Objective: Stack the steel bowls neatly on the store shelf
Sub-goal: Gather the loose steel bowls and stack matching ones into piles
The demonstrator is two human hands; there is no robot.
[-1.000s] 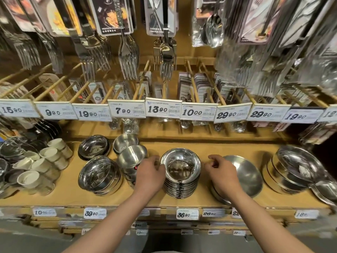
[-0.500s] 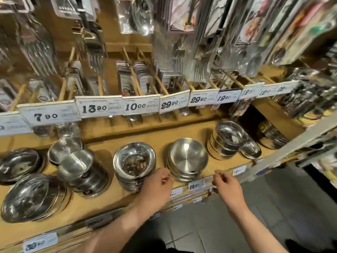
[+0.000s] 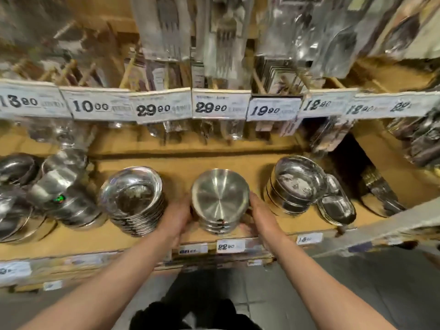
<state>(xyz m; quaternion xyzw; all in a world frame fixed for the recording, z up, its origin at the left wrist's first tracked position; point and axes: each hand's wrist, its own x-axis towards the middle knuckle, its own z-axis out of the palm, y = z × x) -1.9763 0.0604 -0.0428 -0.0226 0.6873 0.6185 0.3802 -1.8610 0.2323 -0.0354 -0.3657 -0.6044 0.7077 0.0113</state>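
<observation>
Head view of a wooden store shelf (image 3: 214, 163) carrying several stacks of steel bowls; near the middle of the shelf's front edge stands a short stack of brushed steel bowls (image 3: 220, 201), its top bowl tilted slightly toward the camera. The left hand (image 3: 177, 216) grasps the left side of this stack, fingers curled against the wall of the bowls; the right hand (image 3: 260, 217) grasps the right side, thumb at the upper rim and fingers wrapped low around the base; the stack thus sits between the two palms, with its base at the shelf's front edge. Just beside the left hand, toward the left, stands a taller stack of polished bowls (image 3: 133, 201); apart from it, at the shelf's left end, lie deeper cups and wide bowls (image 3: 59, 186), blurred. Toward the right end stands a stack of larger mirrored bowls (image 3: 295, 184), with small oval dishes (image 3: 335, 206) leaning against its right side. Along the front lip of the shelf a price label reading 22.90 (image 3: 229, 246) lies directly below the held stack. Above the bowls runs a row of price tags (image 3: 164, 109) on the front edge of the upper rack; behind and above them hang packaged forks and cutlery (image 3: 171, 27), much blurred. A grey metal rail (image 3: 390, 225) crosses the shelf's right front corner.
</observation>
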